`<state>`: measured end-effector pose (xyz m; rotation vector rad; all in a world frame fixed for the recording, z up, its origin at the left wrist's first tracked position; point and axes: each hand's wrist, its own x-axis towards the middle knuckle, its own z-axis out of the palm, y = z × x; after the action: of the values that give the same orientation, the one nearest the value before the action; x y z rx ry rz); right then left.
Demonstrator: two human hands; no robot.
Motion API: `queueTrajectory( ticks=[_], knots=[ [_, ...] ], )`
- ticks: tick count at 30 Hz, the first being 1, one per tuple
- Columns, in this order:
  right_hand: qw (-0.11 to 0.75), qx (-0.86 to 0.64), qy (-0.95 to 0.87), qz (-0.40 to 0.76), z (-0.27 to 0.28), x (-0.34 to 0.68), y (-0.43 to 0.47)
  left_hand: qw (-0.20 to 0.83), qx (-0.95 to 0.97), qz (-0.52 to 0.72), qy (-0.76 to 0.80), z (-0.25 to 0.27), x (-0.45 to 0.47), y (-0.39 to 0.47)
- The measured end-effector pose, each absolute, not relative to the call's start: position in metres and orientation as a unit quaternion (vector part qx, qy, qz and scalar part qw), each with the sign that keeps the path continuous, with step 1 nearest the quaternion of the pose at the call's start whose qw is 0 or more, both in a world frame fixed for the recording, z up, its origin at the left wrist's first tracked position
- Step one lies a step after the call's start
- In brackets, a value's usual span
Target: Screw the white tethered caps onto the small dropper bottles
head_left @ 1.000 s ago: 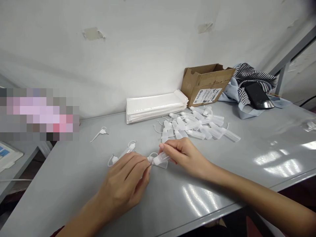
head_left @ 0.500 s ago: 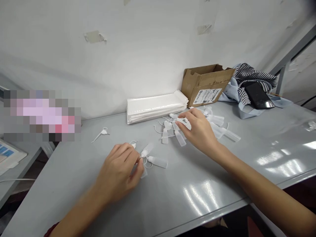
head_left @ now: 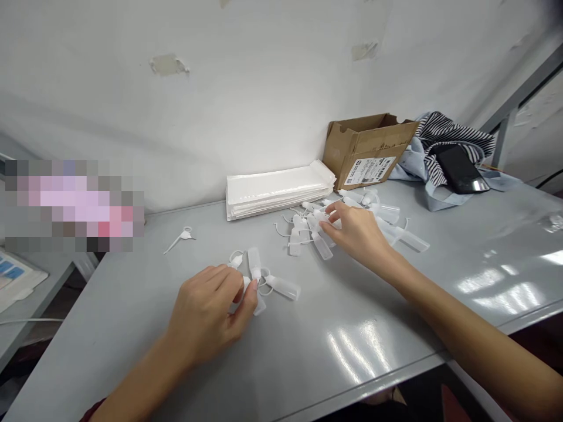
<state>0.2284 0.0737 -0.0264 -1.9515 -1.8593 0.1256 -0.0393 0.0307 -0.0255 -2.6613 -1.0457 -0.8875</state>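
Observation:
My left hand is over a small group of translucent plastic squeeze bottles at the table's left-middle. Its fingers are curled, with a gap between thumb and index finger where a white bottle part shows. One bottle points away from me beside the thumb; another bottle lies to its right. A white looped cap piece sits just beyond the knuckles. My right hand reaches into a larger pile of similar bottles, thumb and fingers apart around some of them. The palm hides part of that pile.
Farther left lies a loose white looped piece with a thin tip. White padded envelopes are stacked against the wall, next to an open cardboard box. Striped and blue cloth with a black phone lies at the right.
The bottle by my left thumb has turned to point straight away from me, and the left thumb and index finger have parted slightly. My right hand has shifted slightly right and down.

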Motion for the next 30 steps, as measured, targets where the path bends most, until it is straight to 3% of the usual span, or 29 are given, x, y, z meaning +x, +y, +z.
queueTrajectory(
  ticks=[10, 14, 17, 23, 30],
  knots=[
    [0.298, -0.705, -0.628, 0.142, -0.018, 0.229, 0.072, 0.08, -0.886, -0.294, -0.35, -0.027, -0.037, 0.031],
    [0.422, -0.642, -0.569, 0.292, -0.008, 0.228, 0.07, 0.078, -0.883, -0.311, -0.343, -0.026, -0.037, 0.031],
    [0.462, -0.567, -0.535, 0.423, -0.004, 0.225, 0.067, 0.084, -0.878, -0.324, -0.342, -0.027, -0.037, 0.032],
    [0.461, -0.479, -0.53, 0.527, -0.004, 0.215, 0.056, 0.07, -0.856, -0.317, -0.401, -0.029, -0.036, 0.03],
    [0.442, -0.463, -0.585, 0.499, -0.004, 0.202, 0.046, -0.038, -0.847, -0.303, -0.435, -0.02, -0.032, 0.025]
  ],
)
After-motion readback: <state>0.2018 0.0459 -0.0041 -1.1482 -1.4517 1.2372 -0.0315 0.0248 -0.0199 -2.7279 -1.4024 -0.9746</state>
